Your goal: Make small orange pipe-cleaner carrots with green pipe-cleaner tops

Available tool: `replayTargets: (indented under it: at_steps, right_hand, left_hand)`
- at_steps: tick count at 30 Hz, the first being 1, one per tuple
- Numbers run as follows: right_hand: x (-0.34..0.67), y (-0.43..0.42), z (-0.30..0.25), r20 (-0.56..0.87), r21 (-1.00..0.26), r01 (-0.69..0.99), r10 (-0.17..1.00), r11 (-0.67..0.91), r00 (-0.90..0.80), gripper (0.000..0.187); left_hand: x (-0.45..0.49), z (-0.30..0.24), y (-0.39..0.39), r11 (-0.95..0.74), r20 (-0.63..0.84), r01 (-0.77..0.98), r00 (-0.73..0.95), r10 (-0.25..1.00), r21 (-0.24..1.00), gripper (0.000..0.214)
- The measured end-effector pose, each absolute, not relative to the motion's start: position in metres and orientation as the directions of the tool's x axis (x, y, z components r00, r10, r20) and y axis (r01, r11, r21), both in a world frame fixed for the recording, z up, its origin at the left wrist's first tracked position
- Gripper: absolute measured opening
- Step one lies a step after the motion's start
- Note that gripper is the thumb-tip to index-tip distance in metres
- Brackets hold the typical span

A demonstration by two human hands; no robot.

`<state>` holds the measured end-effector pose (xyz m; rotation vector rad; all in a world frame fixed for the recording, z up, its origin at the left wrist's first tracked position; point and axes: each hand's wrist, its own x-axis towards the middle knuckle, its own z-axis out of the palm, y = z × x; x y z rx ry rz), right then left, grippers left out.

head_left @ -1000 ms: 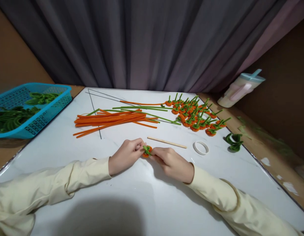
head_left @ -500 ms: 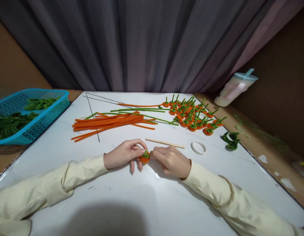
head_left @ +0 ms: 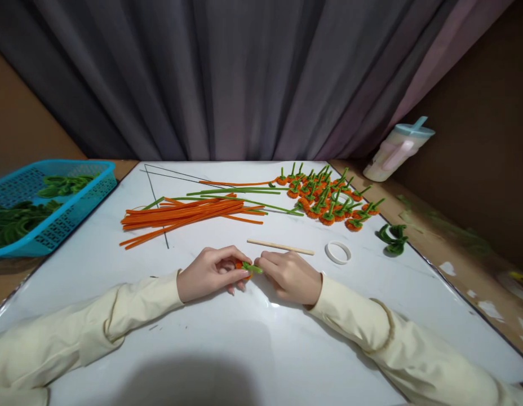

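Note:
Between the thumb and fingers of my left hand (head_left: 213,273) is a small pipe-cleaner pumpkin (head_left: 245,275), orange and mostly covered by the fingers. Its green top and stem point right. Close against that green part, my right hand (head_left: 290,276) is closed in a pinch. What its fingertips grip is hidden. Just beyond the hands lies a thin wooden stick (head_left: 280,247), with a white ring (head_left: 338,252) to its right. A bundle of orange pipe cleaners (head_left: 189,213) lies behind my left hand.
Several finished pumpkins with green stems (head_left: 327,217) stand at the back right. Green pipe cleaners (head_left: 240,190) and dark wires (head_left: 158,208) lie farther back. Curled green pieces (head_left: 392,239) are near the right edge. A blue basket (head_left: 82,211) stands left, a tumbler (head_left: 394,149) right.
My left hand has turned the pumpkin, so its stem now points right instead of up, and its fingers have curled in more. The right hand stays close beside it. The view has shifted slightly.

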<state>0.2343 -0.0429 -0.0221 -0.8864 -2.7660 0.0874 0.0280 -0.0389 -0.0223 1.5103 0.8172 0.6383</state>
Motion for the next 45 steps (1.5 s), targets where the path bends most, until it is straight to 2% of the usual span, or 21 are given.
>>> replayTargets:
  at_steps: [8, 11, 17, 19, 22, 25, 28, 30, 32, 35, 37, 38, 40, 42, 45]
  right_hand:
    - [0.236, -0.037, -0.028, 0.289, 0.006, 0.572, 0.546, 0.82, -0.786, 0.017]
    - [0.238, -0.034, -0.03, 0.325, 0.045, 0.57, 0.528, 0.82, -0.785, 0.022]
    - [0.242, -0.029, -0.024, 0.441, -0.008, 0.624, 0.562, 0.782, -0.699, 0.021]
    - [0.243, -0.027, -0.022, 0.432, -0.036, 0.653, 0.601, 0.757, -0.673, 0.02]
    - [0.242, -0.025, -0.02, 0.345, -0.07, 0.719, 0.693, 0.692, -0.633, 0.017]
    - [0.239, -0.026, -0.017, 0.218, -0.018, 0.785, 0.769, 0.619, -0.601, 0.02]
    - [0.238, -0.031, -0.009, 0.071, 0.085, 0.842, 0.839, 0.533, -0.539, 0.031]
    - [0.24, -0.037, -0.001, -0.021, 0.103, 0.883, 0.889, 0.458, -0.458, 0.031]
    - [0.245, -0.045, 0.01, -0.063, 0.006, 0.914, 0.912, 0.406, -0.405, 0.028]
    - [0.251, -0.063, 0.025, 0.014, -0.36, 0.853, 0.916, 0.378, -0.4, 0.023]
    - [0.249, -0.08, 0.032, 0.086, -0.621, 0.714, 0.934, 0.322, -0.346, 0.023]
    - [0.246, -0.089, 0.033, 0.078, -0.741, 0.62, 0.949, 0.26, -0.305, 0.025]
    - [0.237, -0.106, 0.033, -0.07, -0.927, 0.375, 0.966, 0.03, -0.25, 0.033]
    - [0.224, -0.118, 0.029, -0.236, -0.97, 0.126, 0.937, -0.209, -0.257, 0.042]
    - [0.205, -0.126, 0.024, -0.306, -0.935, -0.117, 0.928, -0.335, -0.214, 0.053]
  left_hand:
    - [0.029, -0.022, -0.039, 0.056, -0.115, 0.117, 0.595, 0.796, 0.992, 0.029]
    - [0.03, -0.021, -0.036, 0.097, -0.148, 0.119, 0.574, 0.806, 0.988, 0.031]
    - [0.033, -0.02, -0.034, 0.099, -0.135, 0.098, 0.501, 0.855, 0.99, 0.033]
    - [0.033, -0.02, -0.034, 0.067, -0.106, 0.099, 0.469, 0.877, 0.993, 0.033]
    - [0.032, -0.023, -0.035, -0.018, -0.035, 0.118, 0.431, 0.901, 0.993, 0.033]
    - [0.03, -0.024, -0.037, -0.191, 0.1, 0.171, 0.434, 0.896, 0.967, 0.028]
    - [0.027, -0.024, -0.04, -0.453, 0.294, 0.263, 0.477, 0.829, 0.852, 0.022]
    - [0.026, -0.024, -0.042, -0.585, 0.397, 0.304, 0.499, 0.77, 0.752, 0.02]
    - [0.025, -0.026, -0.043, -0.655, 0.464, 0.327, 0.499, 0.732, 0.681, 0.021]
    - [0.024, -0.029, -0.045, -0.72, 0.532, 0.366, 0.495, 0.687, 0.59, 0.021]
    - [0.024, -0.03, -0.045, -0.754, 0.568, 0.391, 0.497, 0.656, 0.528, 0.021]
    - [0.023, -0.03, -0.046, -0.766, 0.583, 0.4, 0.498, 0.642, 0.502, 0.021]
    - [0.022, -0.03, -0.046, -0.782, 0.605, 0.42, 0.496, 0.623, 0.46, 0.02]
    - [0.021, -0.031, -0.047, -0.799, 0.627, 0.434, 0.501, 0.597, 0.416, 0.018]
    - [0.02, -0.032, -0.047, -0.865, 0.678, 0.379, 0.543, 0.496, 0.329, 0.017]
